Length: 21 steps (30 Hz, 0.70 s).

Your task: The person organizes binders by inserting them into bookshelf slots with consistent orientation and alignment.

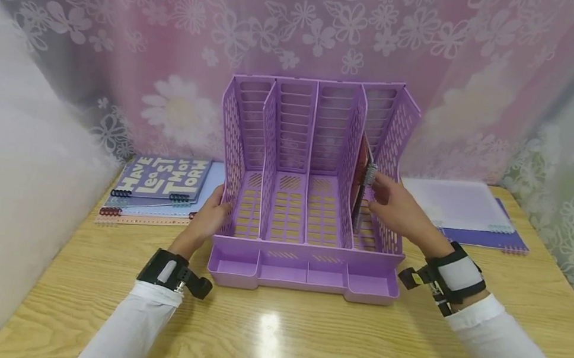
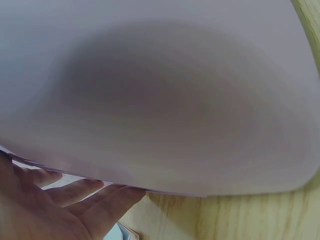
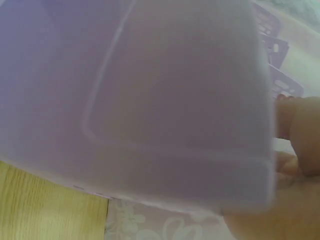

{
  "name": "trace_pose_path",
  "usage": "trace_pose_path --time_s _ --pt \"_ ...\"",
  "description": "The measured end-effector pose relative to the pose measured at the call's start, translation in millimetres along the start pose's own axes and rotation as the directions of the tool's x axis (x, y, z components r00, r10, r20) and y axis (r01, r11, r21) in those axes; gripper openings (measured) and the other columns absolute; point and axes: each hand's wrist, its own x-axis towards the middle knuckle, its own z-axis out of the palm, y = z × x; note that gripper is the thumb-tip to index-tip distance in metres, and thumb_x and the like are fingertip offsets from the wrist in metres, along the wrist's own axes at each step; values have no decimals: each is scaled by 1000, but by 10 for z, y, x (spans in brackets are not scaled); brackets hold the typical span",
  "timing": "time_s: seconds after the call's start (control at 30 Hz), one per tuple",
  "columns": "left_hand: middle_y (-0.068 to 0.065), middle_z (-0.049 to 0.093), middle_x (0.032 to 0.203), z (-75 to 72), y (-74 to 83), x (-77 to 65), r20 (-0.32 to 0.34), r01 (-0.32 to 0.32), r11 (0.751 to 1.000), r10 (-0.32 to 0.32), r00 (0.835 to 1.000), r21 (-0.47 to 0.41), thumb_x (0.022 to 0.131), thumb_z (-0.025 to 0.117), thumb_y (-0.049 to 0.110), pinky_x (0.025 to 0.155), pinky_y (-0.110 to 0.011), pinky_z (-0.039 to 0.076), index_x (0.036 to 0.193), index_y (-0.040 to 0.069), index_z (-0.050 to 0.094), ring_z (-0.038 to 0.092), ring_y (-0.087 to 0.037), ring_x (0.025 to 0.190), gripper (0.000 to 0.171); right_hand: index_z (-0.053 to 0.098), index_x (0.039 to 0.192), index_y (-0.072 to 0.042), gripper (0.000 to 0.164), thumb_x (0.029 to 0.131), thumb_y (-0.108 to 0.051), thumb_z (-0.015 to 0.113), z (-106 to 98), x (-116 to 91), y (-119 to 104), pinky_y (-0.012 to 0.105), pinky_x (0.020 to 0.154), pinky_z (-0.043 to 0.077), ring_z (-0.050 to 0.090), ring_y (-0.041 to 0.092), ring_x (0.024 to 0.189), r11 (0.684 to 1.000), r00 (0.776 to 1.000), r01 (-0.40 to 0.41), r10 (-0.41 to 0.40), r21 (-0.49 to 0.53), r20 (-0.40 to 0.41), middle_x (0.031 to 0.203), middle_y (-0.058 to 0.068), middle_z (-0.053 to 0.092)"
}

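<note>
A purple desk file organizer (image 1: 305, 250) stands upright, with tall mesh slots and shallow trays in front. My left hand (image 1: 211, 215) grips the front edge of its left side wall; in the left wrist view, the fingers (image 2: 112, 205) extend along the wall. A spiral notebook (image 1: 360, 179) with a reddish cover stands upright and slightly tilted in the rightmost slot, near that slot's left divider. My right hand (image 1: 396, 207) reaches into this slot and pinches the notebook by its spiral side. Blurred purple plastic (image 3: 175, 100) covers most of the right wrist view, partly hiding that hand.
Several spiral notebooks (image 1: 163, 179), the top one dark with large lettering, lie stacked left of the organizer. On the right, a pale translucent-covered notebook (image 1: 458, 206) lies over a blue one (image 1: 505, 238). A floral curtain (image 1: 305, 32) hangs behind the wooden table (image 1: 331, 345).
</note>
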Motion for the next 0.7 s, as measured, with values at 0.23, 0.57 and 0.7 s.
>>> trace_pose_path --time_s 0.23,0.57,0.7 --pt "-21 28 143 -25 7 -20 3 15 1000 -15 1000 -18 93 30 14 107 -50 19 143 7 11 27 -31 129 54 35 139 -16 45 93 -16 39 -66 -174 50 43 101 34 36 25 127 995 972 42 -19 94 -233 142 13 38" --pt "-23 25 144 -84 43 -46 8 53 998 -53 999 -33 92 32 13 106 -53 20 144 6 11 24 -34 130 56 51 125 -2 35 91 -8 47 -287 -440 309 18 90 41 49 16 116 840 843 273 26 469 -538 124 5 56" --pt "-22 28 143 -101 15 -53 -12 38 999 -38 999 -9 93 32 15 106 -52 21 144 8 12 26 -31 129 54 47 128 -2 37 92 -5 43 -373 -538 454 17 89 40 47 16 118 805 838 271 71 527 -540 127 5 52"
